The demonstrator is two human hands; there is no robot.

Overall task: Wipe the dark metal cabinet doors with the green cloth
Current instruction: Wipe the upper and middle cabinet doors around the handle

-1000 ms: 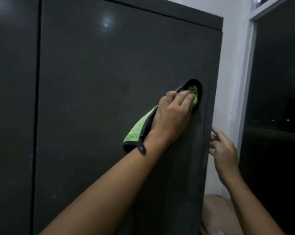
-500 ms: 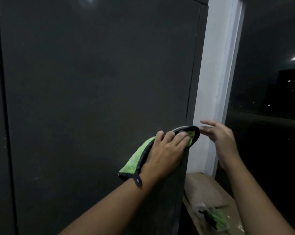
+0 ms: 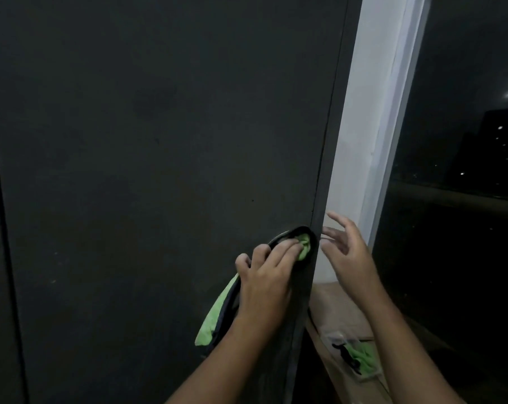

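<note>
The dark metal cabinet door (image 3: 159, 170) fills most of the view, with a vertical seam at the far left. My left hand (image 3: 265, 282) presses the green cloth (image 3: 214, 319), which has a dark border, flat against the door near its right edge. The cloth's top end (image 3: 303, 244) shows past my fingertips and its tail hangs down left of my wrist. My right hand (image 3: 347, 258) hovers just right of the cabinet's edge, fingers spread, holding nothing.
A white wall strip and window frame (image 3: 372, 126) stand right of the cabinet, then dark glass (image 3: 465, 228) with night lights. Below lies a wooden ledge (image 3: 334, 310) holding a clear packet with green and black items (image 3: 356, 358).
My left hand has slid the cloth down the door along its right edge. My right hand followed downward beside the edge, and the view dropped lower.
</note>
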